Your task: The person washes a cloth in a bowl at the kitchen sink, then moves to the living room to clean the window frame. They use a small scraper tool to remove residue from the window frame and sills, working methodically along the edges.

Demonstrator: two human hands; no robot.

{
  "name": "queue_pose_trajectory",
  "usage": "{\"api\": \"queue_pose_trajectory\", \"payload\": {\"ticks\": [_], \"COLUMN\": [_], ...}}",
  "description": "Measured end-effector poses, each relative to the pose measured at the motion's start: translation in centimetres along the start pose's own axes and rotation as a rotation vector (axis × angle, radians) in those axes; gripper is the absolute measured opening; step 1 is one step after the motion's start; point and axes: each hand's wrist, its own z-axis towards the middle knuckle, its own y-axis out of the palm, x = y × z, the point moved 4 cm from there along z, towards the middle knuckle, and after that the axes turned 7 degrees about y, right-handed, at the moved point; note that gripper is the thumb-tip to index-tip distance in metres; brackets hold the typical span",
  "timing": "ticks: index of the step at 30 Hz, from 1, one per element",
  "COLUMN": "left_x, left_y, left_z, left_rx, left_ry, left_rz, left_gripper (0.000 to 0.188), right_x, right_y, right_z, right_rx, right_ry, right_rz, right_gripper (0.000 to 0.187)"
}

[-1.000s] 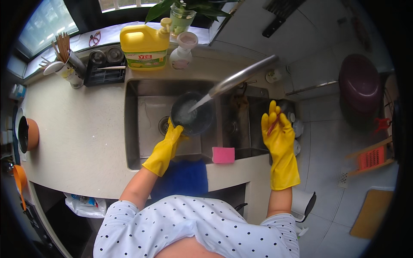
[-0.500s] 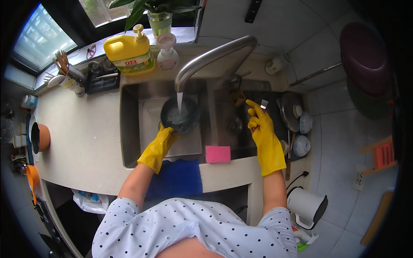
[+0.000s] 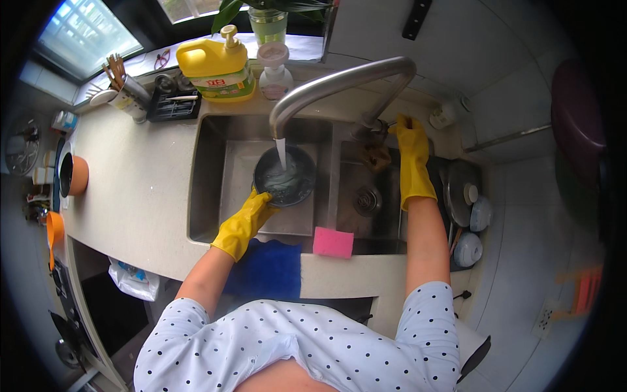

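My left hand (image 3: pixel 251 219), in a yellow rubber glove, grips the near rim of a dark round bowl (image 3: pixel 302 195) in the left sink basin (image 3: pixel 238 153). Water runs from the curved metal faucet (image 3: pixel 339 77) into the bowl, and the water inside looks stirred and foamy. My right hand (image 3: pixel 413 157), gloved the same way, reaches past the right basin (image 3: pixel 349 212). Its bent fingers are at the faucet handle (image 3: pixel 390 125), partly covering it. A pink sponge (image 3: pixel 333 242) lies on the sink's front edge.
A yellow detergent jug (image 3: pixel 215 70) and a pump bottle (image 3: pixel 275 75) stand behind the sink. A brownish scrubber (image 3: pixel 377 158) sits at the right basin's back. Pot lid (image 3: pixel 461 194) and bowls (image 3: pixel 468 249) are at the right; a blue cloth (image 3: pixel 264 271) hangs in front.
My right hand has moved forward from above the right basin to the faucet handle. My left hand stays at the bowl's rim. The whole view has shifted slightly.
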Motion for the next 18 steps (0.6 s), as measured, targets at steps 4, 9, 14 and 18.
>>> {"api": "queue_pose_trajectory", "payload": {"ticks": [4, 9, 14, 18], "left_x": [0.4, 0.4, 0.9, 2.8], "left_y": [0.9, 1.2, 0.7, 2.3], "left_z": [-1.0, -1.5, -3.3, -7.3], "left_rx": [0.041, -0.006, -0.048, -0.039], "left_ry": [0.028, 0.084, 0.134, 0.184], "left_rz": [0.015, -0.049, -0.081, -0.039], "left_gripper": [0.037, 0.036, 0.039, 0.043], "right_x": [-2.4, -4.6, -5.2, -6.5], "right_y": [0.1, -0.3, -2.3, -4.2], "right_z": [-0.9, -3.2, -6.6, -12.7], "right_rx": [-0.143, -0.154, -0.289, -0.392], "right_ry": [0.074, -0.012, 0.128, 0.15], "right_rz": [0.179, 0.033, 0.49, 0.442], "right_gripper": [0.043, 0.048, 0.037, 0.033]}}
